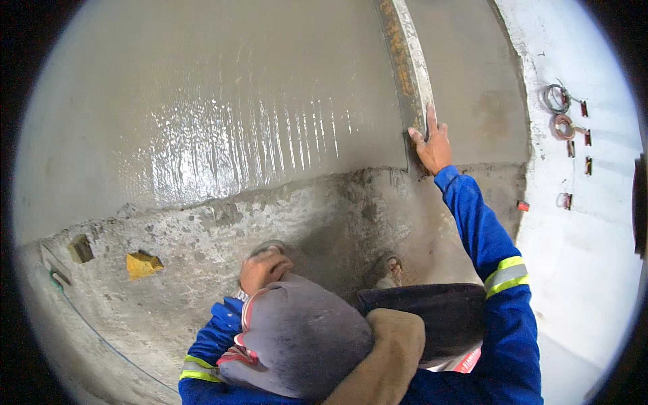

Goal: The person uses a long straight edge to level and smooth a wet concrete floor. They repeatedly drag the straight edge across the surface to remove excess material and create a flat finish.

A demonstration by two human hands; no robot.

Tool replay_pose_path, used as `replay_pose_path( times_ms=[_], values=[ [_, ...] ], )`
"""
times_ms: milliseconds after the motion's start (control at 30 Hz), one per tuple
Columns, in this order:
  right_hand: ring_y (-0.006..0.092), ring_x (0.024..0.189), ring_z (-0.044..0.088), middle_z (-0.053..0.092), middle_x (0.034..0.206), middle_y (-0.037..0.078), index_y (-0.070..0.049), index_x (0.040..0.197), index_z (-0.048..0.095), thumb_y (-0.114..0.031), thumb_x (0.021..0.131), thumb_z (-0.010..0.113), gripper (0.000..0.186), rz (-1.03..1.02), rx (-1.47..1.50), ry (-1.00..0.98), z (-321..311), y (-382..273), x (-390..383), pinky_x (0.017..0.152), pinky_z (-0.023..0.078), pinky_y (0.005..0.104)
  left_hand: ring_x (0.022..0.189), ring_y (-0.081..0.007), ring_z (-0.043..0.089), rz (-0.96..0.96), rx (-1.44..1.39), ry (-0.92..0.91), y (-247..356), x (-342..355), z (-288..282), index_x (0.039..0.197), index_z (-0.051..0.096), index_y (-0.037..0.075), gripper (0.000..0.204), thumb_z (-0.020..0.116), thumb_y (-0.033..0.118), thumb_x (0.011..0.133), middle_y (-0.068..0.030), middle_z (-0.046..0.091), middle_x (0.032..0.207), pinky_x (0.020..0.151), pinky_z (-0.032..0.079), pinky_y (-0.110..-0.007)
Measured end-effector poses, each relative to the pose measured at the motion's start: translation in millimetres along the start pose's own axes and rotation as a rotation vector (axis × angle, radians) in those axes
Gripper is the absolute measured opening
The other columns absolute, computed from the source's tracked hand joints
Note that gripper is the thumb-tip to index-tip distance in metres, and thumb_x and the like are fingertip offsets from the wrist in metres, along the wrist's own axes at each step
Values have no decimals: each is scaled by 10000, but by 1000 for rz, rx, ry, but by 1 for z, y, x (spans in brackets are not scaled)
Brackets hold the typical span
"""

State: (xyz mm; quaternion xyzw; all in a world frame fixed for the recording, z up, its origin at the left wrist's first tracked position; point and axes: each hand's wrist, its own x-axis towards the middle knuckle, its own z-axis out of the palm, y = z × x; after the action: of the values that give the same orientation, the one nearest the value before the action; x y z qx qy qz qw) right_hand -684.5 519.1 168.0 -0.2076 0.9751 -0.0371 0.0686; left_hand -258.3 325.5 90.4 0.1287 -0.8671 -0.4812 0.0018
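A long straight screed bar (pixel 410 61), pale on its right side and rust-stained yellow on its left, lies on wet grey mortar (pixel 283 74). My right hand (pixel 434 145) grips the bar's near end, thumb on the left and a finger stretched along the right. Low in front of me, my left hand (pixel 264 270) is beside my knee (pixel 304 334), close to a shoe (pixel 270 246). Its fingers are curled in, and whatever they may hold is hidden. Another shoe (pixel 388 266) shows between the dark trouser legs.
Rough, mottled floor (pixel 324 202) borders the wet mortar. To the left lie a yellow sponge-like block (pixel 143 265), a darker block (pixel 81 248), a flat trowel-like tool (pixel 55 263) and a thin blue cord (pixel 108 341). Coiled cables (pixel 557 99) hang from the white wall (pixel 574 229) at right.
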Motion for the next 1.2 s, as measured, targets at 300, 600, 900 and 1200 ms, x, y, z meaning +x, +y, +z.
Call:
replay_pose_path(
  times_ms=[300, 600, 900, 1200],
  values=[
    [489, 1052, 549, 563, 1094, 319, -313, 1495, 198, -363, 848, 636, 782, 44, -63, 157, 18, -2, -2, 896, 461, 497, 749, -251, 664, -60, -189, 106, -17, -2, 5, 892, 676, 113, 144, 696, 232, 812, -56, 671, 893, 639, 533, -353],
    [465, 1030, 575, 546, 1168, 320, -371, 1485, 199, -382, 847, 623, 765, 120, -156, 186, 25, 5, -41, 855, 477, 515, 753, -242, 665, -163, -185, 62, -14, -7, 4, 849, 674, 102, 126, 697, 219, 807, -50, 676, 889, 643, 535, -357],
    [448, 848, 608, 551, 1037, 243, -388, 1483, 195, -384, 860, 605, 745, 135, -177, 212, 28, -12, -13, 718, 501, 516, 688, -275, 653, -107, -96, 129, -22, -9, 17, 844, 677, 90, 131, 689, 217, 816, -86, 665, 807, 591, 508, -357],
    [446, 847, 621, 548, 1096, 249, -381, 1485, 178, -376, 862, 607, 756, 169, -178, 215, 7, -15, -4, 689, 518, 512, 712, -250, 655, -38, -57, 191, -20, -6, 19, 870, 686, 132, 133, 712, 247, 808, -64, 669, 820, 599, 517, -353]
  ],
)
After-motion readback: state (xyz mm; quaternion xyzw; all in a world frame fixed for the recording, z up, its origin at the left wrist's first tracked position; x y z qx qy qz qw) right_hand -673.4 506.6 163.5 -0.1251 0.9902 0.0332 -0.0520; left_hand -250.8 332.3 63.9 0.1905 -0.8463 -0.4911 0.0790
